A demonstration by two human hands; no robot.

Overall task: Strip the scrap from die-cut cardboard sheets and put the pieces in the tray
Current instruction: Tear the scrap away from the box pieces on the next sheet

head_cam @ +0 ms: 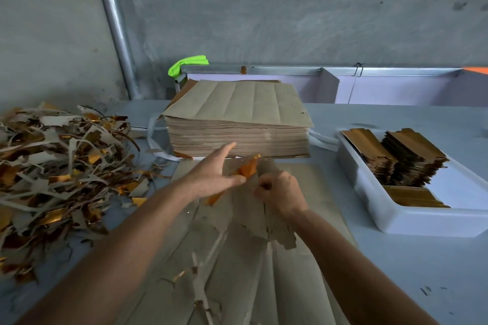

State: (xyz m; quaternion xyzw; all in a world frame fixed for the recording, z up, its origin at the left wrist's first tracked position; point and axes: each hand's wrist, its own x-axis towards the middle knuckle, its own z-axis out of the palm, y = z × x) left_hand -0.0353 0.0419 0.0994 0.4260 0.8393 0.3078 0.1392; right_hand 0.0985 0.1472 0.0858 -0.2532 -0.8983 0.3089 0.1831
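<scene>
Cardboard sheet (253, 208) in fisted right hand (280, 190)

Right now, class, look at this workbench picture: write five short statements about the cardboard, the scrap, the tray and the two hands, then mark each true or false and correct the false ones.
1. The scrap pile lies on the person's left side of the table. True.
2. The white tray holds no pieces. False: stacks of stripped pieces stand in it.
3. The right hand grips the cardboard sheet being stripped. True.
4. The tall stack of sheets stands inside the tray. False: it stands on the table, beyond the hands and left of the tray.
5. The left hand is clenched into an empty fist. False: its fingers are stretched out, with an orange strip against them.
</scene>
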